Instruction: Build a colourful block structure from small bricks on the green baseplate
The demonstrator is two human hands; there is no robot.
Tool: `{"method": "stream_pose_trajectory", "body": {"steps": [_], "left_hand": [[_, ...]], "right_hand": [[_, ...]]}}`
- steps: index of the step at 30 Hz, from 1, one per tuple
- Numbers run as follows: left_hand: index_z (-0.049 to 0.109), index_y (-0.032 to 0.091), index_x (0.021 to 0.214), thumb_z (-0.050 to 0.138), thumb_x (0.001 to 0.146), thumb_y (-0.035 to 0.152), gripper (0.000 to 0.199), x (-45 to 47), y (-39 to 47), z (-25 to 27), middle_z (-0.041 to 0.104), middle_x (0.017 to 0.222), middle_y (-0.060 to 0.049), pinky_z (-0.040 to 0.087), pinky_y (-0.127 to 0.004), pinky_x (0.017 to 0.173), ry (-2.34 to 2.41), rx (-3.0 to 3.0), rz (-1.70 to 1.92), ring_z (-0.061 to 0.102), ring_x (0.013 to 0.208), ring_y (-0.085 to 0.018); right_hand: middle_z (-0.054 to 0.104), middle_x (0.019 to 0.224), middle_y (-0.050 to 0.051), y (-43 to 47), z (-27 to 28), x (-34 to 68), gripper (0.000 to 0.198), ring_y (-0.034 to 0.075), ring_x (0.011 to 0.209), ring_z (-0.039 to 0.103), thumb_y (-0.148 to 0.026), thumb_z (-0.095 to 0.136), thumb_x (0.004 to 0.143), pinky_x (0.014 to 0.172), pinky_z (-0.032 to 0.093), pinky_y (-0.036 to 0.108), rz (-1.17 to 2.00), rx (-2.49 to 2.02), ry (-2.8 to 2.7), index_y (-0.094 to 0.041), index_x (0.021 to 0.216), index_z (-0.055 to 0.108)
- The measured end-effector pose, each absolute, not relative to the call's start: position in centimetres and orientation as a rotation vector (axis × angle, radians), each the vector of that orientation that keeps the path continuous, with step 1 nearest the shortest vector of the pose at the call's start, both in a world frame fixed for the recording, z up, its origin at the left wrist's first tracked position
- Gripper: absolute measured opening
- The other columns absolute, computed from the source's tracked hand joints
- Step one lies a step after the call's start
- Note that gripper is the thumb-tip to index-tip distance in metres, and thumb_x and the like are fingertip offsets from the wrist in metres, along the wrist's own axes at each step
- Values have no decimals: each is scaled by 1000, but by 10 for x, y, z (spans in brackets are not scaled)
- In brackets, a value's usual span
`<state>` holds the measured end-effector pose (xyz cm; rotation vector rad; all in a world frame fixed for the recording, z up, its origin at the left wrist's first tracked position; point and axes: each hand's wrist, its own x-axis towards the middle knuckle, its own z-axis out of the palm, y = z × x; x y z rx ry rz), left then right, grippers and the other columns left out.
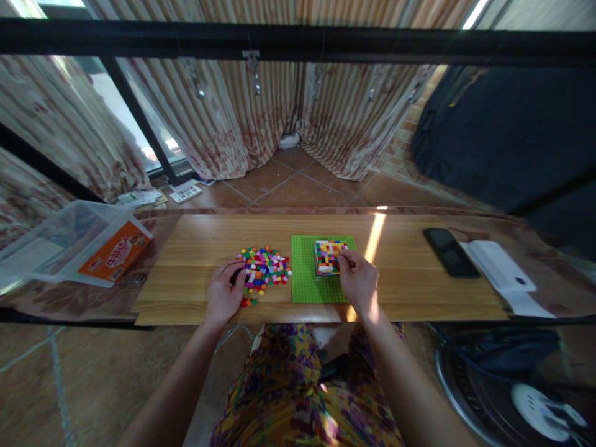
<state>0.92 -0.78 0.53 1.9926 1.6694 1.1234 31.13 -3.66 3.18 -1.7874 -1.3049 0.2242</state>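
Note:
A multicoloured block of small toy bricks [328, 254] stands on a green baseplate [303, 273]. My right hand [359, 278] is at the block's right edge, thumb and forefinger pinched together. Whatever lies between those fingertips is too small to make out. Left of the baseplate, a heap of loose toy bricks [267, 267] in many colours is spread on the wooden board. My left hand [226, 289] rests at the heap's left side, its fingers curved and the thumb apart from them, touching or nearly touching the nearest bricks.
The wooden board [405, 267] carries a black phone [451, 252] at its right end, beside a white box [500, 267]. At far left sits a clear plastic bin [69, 217] with an orange label. A dark metal bar [298, 42] crosses above, before curtains.

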Motion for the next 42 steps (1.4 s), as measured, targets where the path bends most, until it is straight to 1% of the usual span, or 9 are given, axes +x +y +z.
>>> {"method": "stream_pose_trajectory", "body": {"steps": [7, 13, 32, 42], "left_hand": [[69, 20, 97, 51, 88, 37, 26, 10, -8, 6, 69, 110, -8, 47, -43, 101, 1673, 1990, 1120, 62, 107, -23], [69, 20, 98, 51, 88, 36, 26, 10, -8, 7, 68, 111, -8, 46, -42, 102, 1677, 1993, 1113, 61, 109, -23], [69, 20, 98, 51, 88, 35, 26, 9, -8, 4, 69, 112, -8, 46, -42, 101, 1676, 1992, 1128, 62, 109, -23], [69, 19, 99, 51, 88, 35, 26, 9, -7, 4, 69, 111, -8, 47, -43, 101, 1657, 2003, 1138, 62, 109, -23]], "right_hand": [[73, 87, 5, -38, 36, 311, 21, 17, 76, 66, -30, 52, 86, 73, 51, 30, 200, -1760, -1379, -21, 86, 71], [71, 86, 4, -39, 36, 312, 21, 17, 78, 65, -29, 52, 86, 74, 51, 29, 202, -1769, -1420, -22, 84, 71], [70, 87, 6, -41, 33, 312, 22, 16, 78, 65, -28, 52, 88, 74, 50, 28, 196, -1763, -1455, -20, 88, 72], [70, 88, 7, -42, 34, 311, 23, 18, 83, 65, -26, 49, 89, 75, 51, 30, 182, -1748, -1479, -20, 89, 72]]}}
